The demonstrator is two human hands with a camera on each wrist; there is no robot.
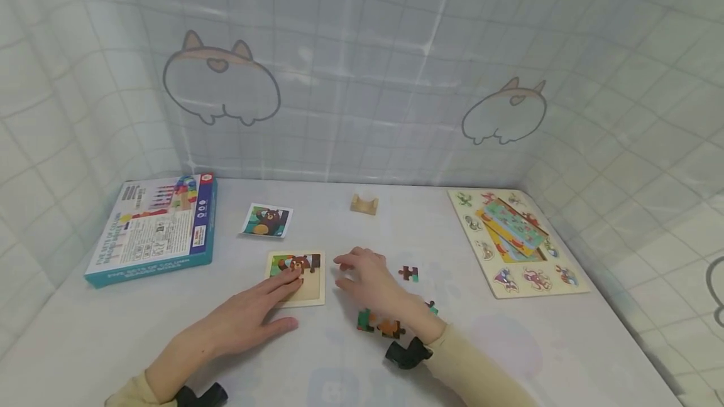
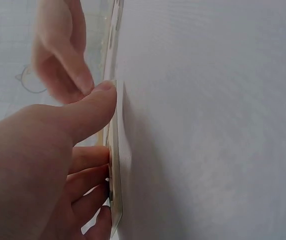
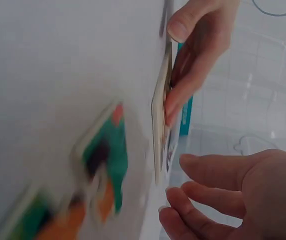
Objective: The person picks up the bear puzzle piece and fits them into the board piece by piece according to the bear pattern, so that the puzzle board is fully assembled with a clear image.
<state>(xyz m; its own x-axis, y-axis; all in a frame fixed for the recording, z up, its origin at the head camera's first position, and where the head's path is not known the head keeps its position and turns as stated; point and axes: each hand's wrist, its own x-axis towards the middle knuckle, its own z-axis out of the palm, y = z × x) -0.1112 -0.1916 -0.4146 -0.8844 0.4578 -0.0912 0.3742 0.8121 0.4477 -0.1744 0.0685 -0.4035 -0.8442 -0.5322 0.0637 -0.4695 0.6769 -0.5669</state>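
Note:
A small wooden puzzle tray [image 1: 323,278] lies flat on the table, its upper part filled with bear picture pieces [image 1: 296,262] and its lower part showing bare wood. My left hand [image 1: 249,316] rests on it, fingers extended over the pieces, thumb near the front edge. Just right of the tray hovers my right hand [image 1: 370,278]; the right wrist view shows nothing between its thumb and loosely bent fingers. Loose jigsaw pieces lie around that arm: a brown one [image 1: 408,273], a green one [image 1: 364,320], an orange one [image 1: 391,329] and one partly hidden by the wrist.
Behind the tray lies a bear picture card [image 1: 267,221]. A small wooden block with a curved notch [image 1: 364,205] stands farther back. A boxed toy set [image 1: 158,225] sits at left. At right, a wooden animal board [image 1: 509,281] carries several colourful boards [image 1: 515,228].

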